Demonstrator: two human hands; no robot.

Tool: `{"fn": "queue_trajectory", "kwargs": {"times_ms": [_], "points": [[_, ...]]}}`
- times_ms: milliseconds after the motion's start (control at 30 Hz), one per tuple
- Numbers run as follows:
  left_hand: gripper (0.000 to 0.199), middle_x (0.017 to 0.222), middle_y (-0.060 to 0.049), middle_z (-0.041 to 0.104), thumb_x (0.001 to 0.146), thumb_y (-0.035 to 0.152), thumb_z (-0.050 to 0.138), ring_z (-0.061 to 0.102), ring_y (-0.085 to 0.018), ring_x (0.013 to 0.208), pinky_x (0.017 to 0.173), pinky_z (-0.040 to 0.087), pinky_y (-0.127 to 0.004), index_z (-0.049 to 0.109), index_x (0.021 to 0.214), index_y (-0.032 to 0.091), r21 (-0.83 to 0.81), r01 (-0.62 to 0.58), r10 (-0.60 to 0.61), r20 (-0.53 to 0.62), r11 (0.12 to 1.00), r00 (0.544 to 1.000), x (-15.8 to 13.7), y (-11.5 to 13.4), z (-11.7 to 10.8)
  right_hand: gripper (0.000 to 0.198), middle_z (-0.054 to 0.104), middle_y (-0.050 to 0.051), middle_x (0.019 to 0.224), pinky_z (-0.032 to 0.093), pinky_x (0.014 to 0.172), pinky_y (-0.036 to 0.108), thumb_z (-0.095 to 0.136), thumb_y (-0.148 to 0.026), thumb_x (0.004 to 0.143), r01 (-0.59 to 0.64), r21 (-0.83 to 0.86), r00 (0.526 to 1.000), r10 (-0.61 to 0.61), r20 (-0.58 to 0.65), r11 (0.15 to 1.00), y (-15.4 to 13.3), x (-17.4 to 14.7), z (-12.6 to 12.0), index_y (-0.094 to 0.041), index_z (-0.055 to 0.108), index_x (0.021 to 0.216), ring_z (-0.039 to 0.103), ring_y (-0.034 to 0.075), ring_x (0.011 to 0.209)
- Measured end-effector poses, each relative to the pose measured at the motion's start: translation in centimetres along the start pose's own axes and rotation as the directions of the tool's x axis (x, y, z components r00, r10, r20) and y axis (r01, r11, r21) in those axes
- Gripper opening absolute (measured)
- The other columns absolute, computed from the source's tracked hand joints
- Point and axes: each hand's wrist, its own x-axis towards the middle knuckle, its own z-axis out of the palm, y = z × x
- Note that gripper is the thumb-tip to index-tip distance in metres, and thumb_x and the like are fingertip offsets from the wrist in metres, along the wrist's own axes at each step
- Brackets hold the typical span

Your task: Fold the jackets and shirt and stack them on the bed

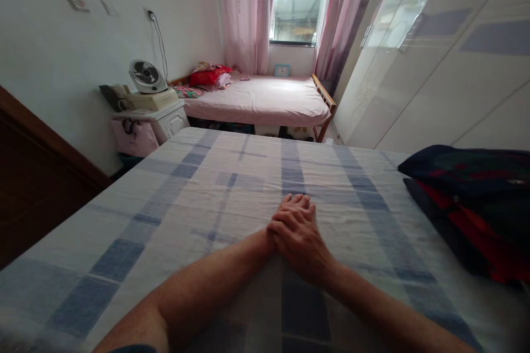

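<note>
On the bed, which has a blue-and-white checked sheet (244, 193), my two hands lie one over the other. My left hand (298, 199) is underneath, its fingers stretched out flat toward the far side of the sheet. Across its back rests my right hand (304, 242), with its fingers bent over the left hand near the wrist. Most of the left palm and thumb is hidden by the right hand. No object shows in either hand.
At the right edge lies a pile of dark and red folded cloth (476, 209). Beyond stands a second bed with a pink sheet (265, 96). A small fan (146, 76) sits on a white bedside cabinet (168, 121) at left. White wardrobe doors (414, 77) line the right.
</note>
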Motion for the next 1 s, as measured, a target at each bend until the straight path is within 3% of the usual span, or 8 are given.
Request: {"fn": "queue_trajectory", "kwargs": {"times_ms": [133, 333, 467, 567, 667, 733, 867, 1000], "points": [[0.024, 0.118, -0.011, 0.054, 0.087, 0.019, 0.042, 0.048, -0.024, 0.109, 0.097, 0.037, -0.043, 0.054, 0.108, 0.019, 0.054, -0.068, 0.069, -0.006, 0.996, 0.998, 0.1, 0.0, -0.6, 0.01, 0.06, 0.003, 0.087, 0.038, 0.079, 0.035, 0.053, -0.029, 0.085, 0.081, 0.107, 0.979, -0.1, 0.179, 0.991, -5.5, 3.9, 3.0, -0.021, 0.058, 0.089, 0.049, 0.018, 0.079], [0.024, 0.119, -0.012, 0.052, 0.085, 0.02, 0.046, 0.047, -0.024, 0.111, 0.098, 0.036, -0.041, 0.052, 0.108, 0.015, 0.086, -0.108, 0.109, -0.01, 0.99, 0.994, 0.0, -0.3, -0.9, 0.019, 0.057, 0.0, 0.095, 0.038, 0.082, 0.033, 0.051, -0.04, 0.085, 0.415, 0.337, 0.854, -0.49, 0.178, 0.845, -12.8, 6.8, 5.2, -0.023, 0.054, 0.095, 0.049, 0.017, 0.082], [0.024, 0.118, -0.012, 0.053, 0.085, 0.019, 0.046, 0.047, -0.025, 0.11, 0.097, 0.036, -0.04, 0.053, 0.108, 0.015, 0.091, -0.109, 0.11, -0.006, 0.99, 0.994, -0.1, -0.4, -0.6, 0.016, 0.056, 0.001, 0.086, 0.039, 0.077, 0.03, 0.047, -0.035, 0.088, 0.411, 0.217, 0.877, -0.449, 0.17, 0.885, -10.2, 6.3, 4.4, -0.021, 0.053, 0.087, 0.047, 0.015, 0.073], [0.025, 0.118, -0.013, 0.053, 0.086, 0.019, 0.044, 0.047, -0.025, 0.11, 0.097, 0.036, -0.042, 0.053, 0.108, 0.013, 0.093, -0.1, 0.102, -0.012, 0.991, 0.995, 0.1, -0.2, -0.4, 0.008, 0.056, 0.001, 0.084, 0.038, 0.071, 0.028, 0.048, -0.025, 0.086, 0.208, 0.192, 0.94, -0.25, 0.232, 0.959, -6.2, 5.9, 3.1, -0.022, 0.054, 0.083, 0.049, 0.015, 0.074], [0.024, 0.115, -0.013, 0.055, 0.085, 0.019, 0.045, 0.048, -0.026, 0.108, 0.095, 0.037, -0.042, 0.054, 0.107, 0.013, 0.094, -0.098, 0.1, -0.02, 0.991, 0.995, 0.3, -0.1, -0.3, 0.009, 0.058, 0.001, 0.085, 0.037, 0.07, 0.028, 0.048, -0.02, 0.084, 0.049, 0.224, 0.938, -0.122, 0.324, 0.973, -5.0, 6.3, 2.4, -0.022, 0.057, 0.084, 0.052, 0.016, 0.077], [0.024, 0.115, -0.014, 0.055, 0.085, 0.018, 0.046, 0.049, -0.026, 0.106, 0.094, 0.038, -0.042, 0.055, 0.106, 0.012, 0.098, -0.101, 0.104, -0.029, 0.99, 0.994, 0.3, -0.1, -0.2, 0.008, 0.057, -0.001, 0.085, 0.037, 0.067, 0.027, 0.051, -0.023, 0.082, 0.084, 0.283, 0.916, -0.186, 0.355, 0.955, -6.5, 7.0, 3.1, -0.024, 0.058, 0.085, 0.052, 0.014, 0.075], [0.023, 0.114, -0.013, 0.055, 0.085, 0.018, 0.045, 0.049, -0.025, 0.106, 0.093, 0.039, -0.04, 0.055, 0.105, 0.012, 0.111, -0.107, 0.112, -0.036, 0.988, 0.993, 0.0, -0.3, -0.4, 0.014, 0.056, -0.003, 0.088, 0.035, 0.063, 0.026, 0.047, -0.033, 0.086, 0.286, 0.38, 0.878, -0.4, 0.264, 0.88, -10.8, 8.5, 5.7, -0.026, 0.058, 0.093, 0.05, 0.013, 0.073], [0.023, 0.113, -0.012, 0.056, 0.085, 0.018, 0.046, 0.05, -0.024, 0.105, 0.093, 0.039, -0.038, 0.055, 0.105, 0.013, 0.123, -0.113, 0.117, -0.03, 0.986, 0.993, -0.2, -0.4, -0.5, 0.013, 0.054, -0.003, 0.081, 0.032, 0.056, 0.025, 0.046, -0.032, 0.086, 0.309, 0.36, 0.863, -0.419, 0.283, 0.88, -9.8, 8.5, 5.7, -0.024, 0.055, 0.083, 0.048, 0.012, 0.066]]}}
